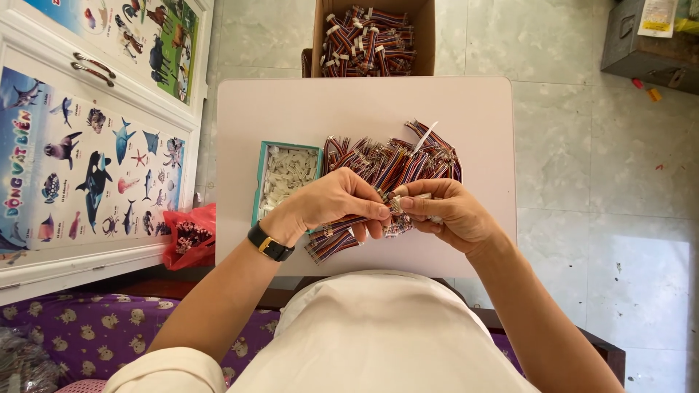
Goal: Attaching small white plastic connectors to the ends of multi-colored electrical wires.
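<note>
We see a small white connector (397, 204) held between both hands, above the front half of the small white table (480, 109). The right hand (444, 215) pinches it with thumb and forefinger pressed together, and the left hand (338, 204) meets it from the other side, its fingertips (380, 212) closed on the end of a striped ribbon wire (335, 244). The rest of this wire hangs under the left palm toward the front edge of the table. We think the two hands are brought so close together, and so near to the body, because the parts are tiny and the fingers need steady support to line them up.

Just behind the hands, in the middle of the table, lies a loose heap of the same multicoloured wires (397, 160), near enough to be taken without stretching. To the left of the heap stands a shallow teal box of small white plastic housings (287, 173), on the side of the left hand, which wears a black wristwatch (269, 244).

Beyond the far edge of the table, on the tiled floor, an open cardboard box (373, 40) holds many more wire bundles. A red plastic bag (191, 236) sits beside the left edge of the table.
</note>
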